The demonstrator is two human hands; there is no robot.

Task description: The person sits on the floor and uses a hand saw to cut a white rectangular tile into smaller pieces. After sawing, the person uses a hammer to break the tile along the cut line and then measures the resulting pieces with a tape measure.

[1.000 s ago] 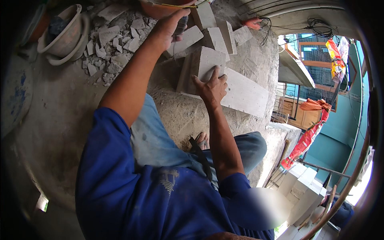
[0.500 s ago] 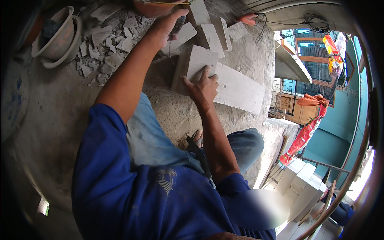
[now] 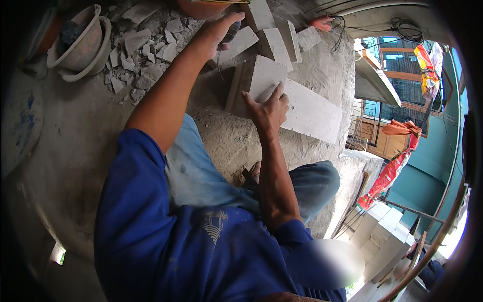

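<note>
My left hand (image 3: 214, 40) is closed around a dark, rounded tool handle (image 3: 231, 32) at the upper middle. A thin curved line hangs below that hand; whether it is a cord or a blade seen edge-on I cannot tell. My right hand (image 3: 269, 108) rests with spread fingers on a pale lightweight concrete block (image 3: 261, 73), the thumb near its left edge. This block lies against or over a longer pale block (image 3: 314, 110) that stretches to the right; the contact between them is partly hidden.
Several pale blocks (image 3: 274, 45) lie beyond my hands. Broken block rubble (image 3: 146, 53) is heaped at left, beside stacked basins (image 3: 78, 45). An orange bucket (image 3: 204, 7) stands at the top. More blocks (image 3: 382, 231) are stacked at lower right, near a red wrapped pole (image 3: 390, 176).
The whole view has shifted slightly, so everything sits a little further right. My left hand keeps its hold on the dark handle, and my right hand stays on the block.
</note>
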